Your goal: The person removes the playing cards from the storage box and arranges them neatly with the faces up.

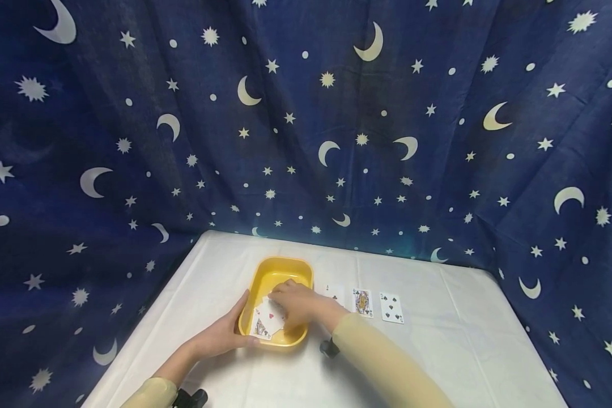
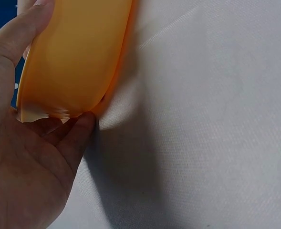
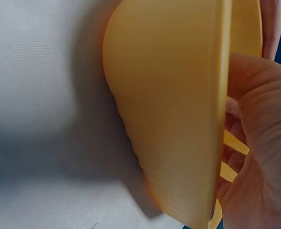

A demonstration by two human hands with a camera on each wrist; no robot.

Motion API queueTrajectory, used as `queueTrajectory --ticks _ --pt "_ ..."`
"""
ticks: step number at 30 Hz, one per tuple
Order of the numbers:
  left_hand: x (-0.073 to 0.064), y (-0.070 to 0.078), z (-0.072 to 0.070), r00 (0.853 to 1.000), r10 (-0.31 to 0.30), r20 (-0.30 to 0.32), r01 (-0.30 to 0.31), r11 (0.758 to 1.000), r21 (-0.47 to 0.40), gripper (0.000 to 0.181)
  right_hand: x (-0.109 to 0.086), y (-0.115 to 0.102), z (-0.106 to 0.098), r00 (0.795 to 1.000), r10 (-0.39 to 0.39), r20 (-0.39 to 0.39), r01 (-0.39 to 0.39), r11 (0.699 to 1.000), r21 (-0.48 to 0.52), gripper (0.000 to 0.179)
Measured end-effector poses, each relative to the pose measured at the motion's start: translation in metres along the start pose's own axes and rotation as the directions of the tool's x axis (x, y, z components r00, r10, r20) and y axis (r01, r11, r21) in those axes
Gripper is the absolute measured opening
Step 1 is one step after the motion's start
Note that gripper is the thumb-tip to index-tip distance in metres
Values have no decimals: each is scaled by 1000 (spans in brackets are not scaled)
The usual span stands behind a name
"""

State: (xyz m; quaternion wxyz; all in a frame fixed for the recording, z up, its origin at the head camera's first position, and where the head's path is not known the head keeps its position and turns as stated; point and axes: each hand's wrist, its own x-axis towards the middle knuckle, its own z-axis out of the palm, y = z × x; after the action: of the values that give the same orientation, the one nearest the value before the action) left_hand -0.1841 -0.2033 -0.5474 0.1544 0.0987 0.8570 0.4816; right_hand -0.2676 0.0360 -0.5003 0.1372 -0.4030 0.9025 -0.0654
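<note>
A yellow plastic tray point(image 1: 302, 271) sits on the white cloth, slightly tilted in the wrist views. My left hand point(image 1: 219, 339) grips its near left corner, thumb over the rim and fingers curled beneath, as the left wrist view shows. Inside lie several playing cards point(image 1: 265, 323), loosely fanned, with a red heart card and a face card showing. Reaching over the tray's right rim, my right hand point(image 1: 298, 306) has curled fingers around the cards' upper and right edges. In the right wrist view the tray wall point(image 3: 169, 95) hides most of its fingertips.
Right of the tray, face up in a row, lie a club card point(image 1: 331, 291) partly covered by the right arm, a face card point(image 1: 362, 303) and a black spade card point(image 1: 391, 307). A dark blue star-and-moon curtain point(image 1: 306, 113) stands behind and beside the table point(image 1: 438, 340).
</note>
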Motion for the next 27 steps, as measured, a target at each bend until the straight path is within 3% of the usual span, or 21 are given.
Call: queueTrajectory --ticks 9,27 --pt "1 0 0 1000 -3 -1 3 1000 5 127 9 -4 8 998 45 39 -44 999 -26 85" --pt "0 1 0 1000 2 -1 -2 1000 14 128 11 -8 13 998 43 50 -41 999 -36 83"
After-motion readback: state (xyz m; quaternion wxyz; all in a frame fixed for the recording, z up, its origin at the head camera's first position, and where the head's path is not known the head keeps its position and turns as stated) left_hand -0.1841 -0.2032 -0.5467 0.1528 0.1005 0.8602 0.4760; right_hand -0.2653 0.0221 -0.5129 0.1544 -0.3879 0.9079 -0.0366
